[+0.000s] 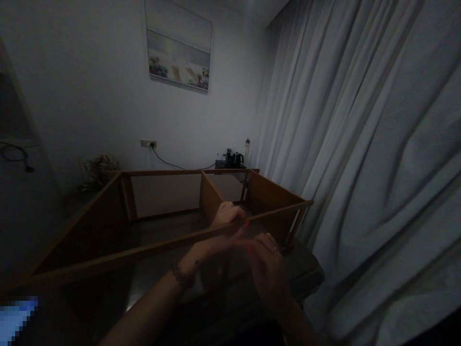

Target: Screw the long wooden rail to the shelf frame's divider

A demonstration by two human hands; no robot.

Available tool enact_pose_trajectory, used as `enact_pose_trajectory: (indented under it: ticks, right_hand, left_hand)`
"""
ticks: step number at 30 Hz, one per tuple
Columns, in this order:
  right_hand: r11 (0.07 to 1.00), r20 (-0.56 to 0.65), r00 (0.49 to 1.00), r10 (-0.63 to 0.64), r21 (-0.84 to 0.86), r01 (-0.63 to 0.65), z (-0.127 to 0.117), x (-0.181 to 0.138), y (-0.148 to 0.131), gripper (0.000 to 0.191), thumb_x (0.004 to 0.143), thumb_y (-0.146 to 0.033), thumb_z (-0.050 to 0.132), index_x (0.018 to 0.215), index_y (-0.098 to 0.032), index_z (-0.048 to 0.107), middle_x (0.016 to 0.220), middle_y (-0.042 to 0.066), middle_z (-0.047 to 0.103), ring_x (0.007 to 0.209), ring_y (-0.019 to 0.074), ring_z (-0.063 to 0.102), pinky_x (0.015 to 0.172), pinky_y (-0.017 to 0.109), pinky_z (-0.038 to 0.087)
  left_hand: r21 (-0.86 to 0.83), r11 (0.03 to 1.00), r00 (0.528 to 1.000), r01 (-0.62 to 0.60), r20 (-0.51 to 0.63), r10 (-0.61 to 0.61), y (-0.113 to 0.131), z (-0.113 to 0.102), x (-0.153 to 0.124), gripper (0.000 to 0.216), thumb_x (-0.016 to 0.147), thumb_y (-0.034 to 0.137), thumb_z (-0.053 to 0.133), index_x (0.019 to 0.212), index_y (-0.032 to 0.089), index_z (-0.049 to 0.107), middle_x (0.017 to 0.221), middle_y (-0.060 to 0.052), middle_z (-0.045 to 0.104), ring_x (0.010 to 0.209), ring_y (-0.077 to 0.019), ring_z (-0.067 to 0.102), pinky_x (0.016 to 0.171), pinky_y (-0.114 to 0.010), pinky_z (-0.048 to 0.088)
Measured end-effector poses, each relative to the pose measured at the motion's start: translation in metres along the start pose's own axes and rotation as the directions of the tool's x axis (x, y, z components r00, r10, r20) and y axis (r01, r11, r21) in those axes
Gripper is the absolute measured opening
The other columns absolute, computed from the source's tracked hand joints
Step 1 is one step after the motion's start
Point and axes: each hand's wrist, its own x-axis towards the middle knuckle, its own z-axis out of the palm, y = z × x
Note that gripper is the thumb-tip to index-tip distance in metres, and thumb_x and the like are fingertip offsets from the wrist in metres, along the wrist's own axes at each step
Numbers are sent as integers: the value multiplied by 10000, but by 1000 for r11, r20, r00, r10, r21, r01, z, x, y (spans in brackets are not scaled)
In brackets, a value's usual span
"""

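A brown wooden furniture frame [144, 253], with side panels and a divider, lies in front of me. My left hand [227, 214], a bracelet at its wrist, is closed around the near rail. Its knuckles show behind the rail and its thumb side in front. Just right of it, in front of the rail, my right hand [268, 262] is blurred, with a ring on one finger. The right fingers look curled together. Small red spots show at both fingertips; whether they are nails or a held object is too blurred to tell.
Long grey curtains [345, 144] hang close on the right. A dark kettle [237, 159] stands on a low surface at the back, near a cable from the wall socket [148, 143]. A picture [179, 53] hangs above. A dark padded seat [306, 269] is below the frame.
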Motion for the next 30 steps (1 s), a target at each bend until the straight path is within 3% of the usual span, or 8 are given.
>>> enact_pose_trajectory:
  ticks: [3, 6, 10, 14, 20, 25, 28, 30]
  right_hand:
    - [999, -80, 996, 28, 49, -24, 4, -5, 0, 285, 986, -171, 426, 1224, -229, 572, 1046, 63, 683, 947, 188, 630, 815, 332, 491]
    - [997, -141, 989, 44, 66, -35, 7, -9, 3, 311, 970, -156, 456, 1265, -216, 535, 1151, 88, 672, 1042, 189, 641, 843, 319, 532]
    - [991, -226, 973, 48, 132, -18, 13, -13, 11, 219, 952, -136, 506, 1133, -222, 593, 1018, 54, 720, 931, 163, 693, 785, 270, 561]
    - [967, -299, 942, 152, 243, -78, 22, -16, 13, 161, 948, -145, 522, 1036, -226, 630, 921, 26, 731, 808, 146, 700, 702, 245, 556]
    - [960, -424, 881, 211, 259, -105, 34, -13, 13, 189, 962, -239, 498, 895, -227, 674, 871, 35, 625, 824, 174, 617, 704, 291, 501]
    - [910, -318, 924, 213, 408, -69, 47, -2, 20, 406, 1015, -424, 300, 723, -225, 500, 735, 5, 477, 685, 167, 535, 602, 284, 451]
    - [896, -256, 942, 217, 435, -88, 54, 4, 20, 458, 1031, -398, 142, 678, -242, 389, 640, -15, 389, 613, 170, 481, 580, 292, 429]
    - [895, -239, 947, 216, 436, -94, 53, 4, 16, 465, 1036, -373, 131, 663, -244, 376, 630, -16, 382, 599, 168, 464, 584, 293, 420]
  left_hand:
    - [-17, 999, 999, -32, -26, 32, -2, 1, 0, 106, 849, 272, 502, 769, 217, 461, 755, -27, 531, 770, -203, 489, 723, -351, 403]
    - [-29, 999, 999, -39, -21, 39, -2, 2, 0, 90, 846, 260, 495, 774, 216, 464, 750, -24, 531, 760, -197, 493, 731, -354, 409]
    - [-52, 999, 1000, -5, -4, 5, -3, 1, -1, 59, 827, 236, 513, 787, 218, 474, 794, -29, 542, 828, -207, 495, 720, -335, 414]
    - [-51, 998, 1000, 20, 13, -20, -4, 1, -2, 57, 823, 227, 525, 794, 219, 477, 798, -29, 538, 845, -211, 491, 727, -332, 414]
    - [-27, 1000, 1000, 3, 12, -3, -3, 1, -1, 68, 813, 238, 529, 779, 216, 474, 789, -28, 536, 820, -208, 485, 716, -334, 417]
    - [-34, 999, 1000, 21, -5, -21, 5, -3, 0, 44, 792, 198, 512, 783, 218, 474, 778, -28, 527, 817, -207, 494, 714, -331, 427]
    - [-42, 999, 1000, 21, -11, -21, 6, -4, 0, 64, 765, 187, 519, 785, 218, 466, 792, -30, 514, 824, -207, 491, 740, -337, 441]
    - [-33, 999, 1000, 17, -11, -17, 4, -3, -1, 66, 770, 184, 521, 787, 216, 465, 807, -33, 515, 829, -206, 489, 741, -334, 443]
